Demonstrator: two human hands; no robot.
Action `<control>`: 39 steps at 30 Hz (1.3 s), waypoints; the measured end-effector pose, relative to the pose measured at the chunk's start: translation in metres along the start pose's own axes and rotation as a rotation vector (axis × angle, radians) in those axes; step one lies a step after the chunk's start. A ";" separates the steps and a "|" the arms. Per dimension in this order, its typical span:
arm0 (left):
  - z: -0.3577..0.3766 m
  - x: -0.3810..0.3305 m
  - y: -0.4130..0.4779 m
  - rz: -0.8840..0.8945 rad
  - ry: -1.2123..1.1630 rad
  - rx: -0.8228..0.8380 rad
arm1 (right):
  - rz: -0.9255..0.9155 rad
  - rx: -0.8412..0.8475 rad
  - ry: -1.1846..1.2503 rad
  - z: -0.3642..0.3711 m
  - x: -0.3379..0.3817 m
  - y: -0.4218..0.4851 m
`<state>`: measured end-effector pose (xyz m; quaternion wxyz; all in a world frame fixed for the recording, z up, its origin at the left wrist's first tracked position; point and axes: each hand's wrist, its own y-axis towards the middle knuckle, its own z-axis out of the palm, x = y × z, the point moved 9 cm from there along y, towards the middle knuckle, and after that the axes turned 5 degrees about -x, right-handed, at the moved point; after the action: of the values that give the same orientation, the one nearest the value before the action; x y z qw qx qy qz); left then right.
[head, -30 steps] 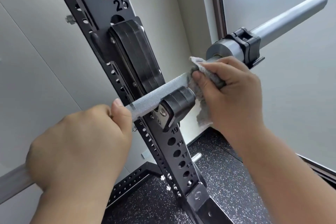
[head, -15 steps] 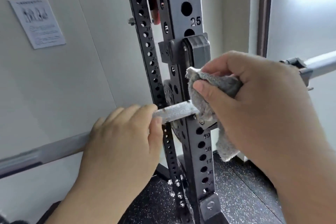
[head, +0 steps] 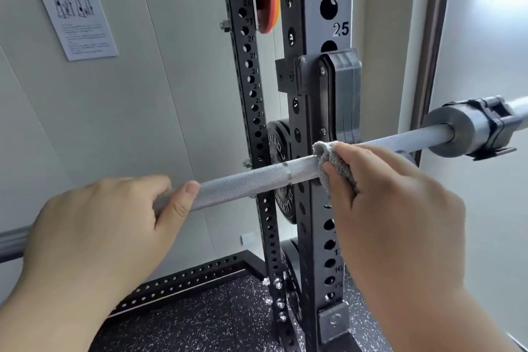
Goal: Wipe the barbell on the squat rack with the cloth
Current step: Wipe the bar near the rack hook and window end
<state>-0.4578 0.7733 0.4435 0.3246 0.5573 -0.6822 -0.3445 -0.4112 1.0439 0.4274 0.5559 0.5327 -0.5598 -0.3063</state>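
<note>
Background: pale wall (head: 143, 94) is carrying a printed notice (head: 75, 18); speckled floor mat (head: 200, 308) is lying below.
Bar: barbell (head: 251, 181) is crossing in front of the rack upright (head: 317, 237), rising from lower left to upper right. Its seat in the hook (head: 343, 94) is hidden behind the right hand.
Left hand: left hand (head: 94, 231) is gripping the knurled shaft left of the upright, with the fingers (head: 148, 183) curled over it and the thumb lying along the front.
Right hand: right hand (head: 400, 208) is pinching the cloth (head: 334, 163) around the shaft right at the upright, fingers curled; a loose tail is hanging below.
Step (judged): wiping the shaft section beside the hook.
Method (judged): wrapping the cloth fully round the bar and twisting while sliding should be lifting grime out of the knurl; the left hand is bracing against roll.
Remaining (judged): the stretch toward the sleeve (head: 457, 131) and collar (head: 491, 123) is looking untouched.
Risk: the cloth tail may be snagging on the hook.
</note>
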 end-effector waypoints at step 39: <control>0.023 -0.040 -0.010 0.288 -0.003 0.119 | 0.232 -0.063 0.050 0.034 0.016 -0.033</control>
<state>-0.4643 0.8141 0.4198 0.3361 0.4714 -0.7747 -0.2543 -0.4320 1.0121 0.3943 0.6179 0.4540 -0.5936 -0.2442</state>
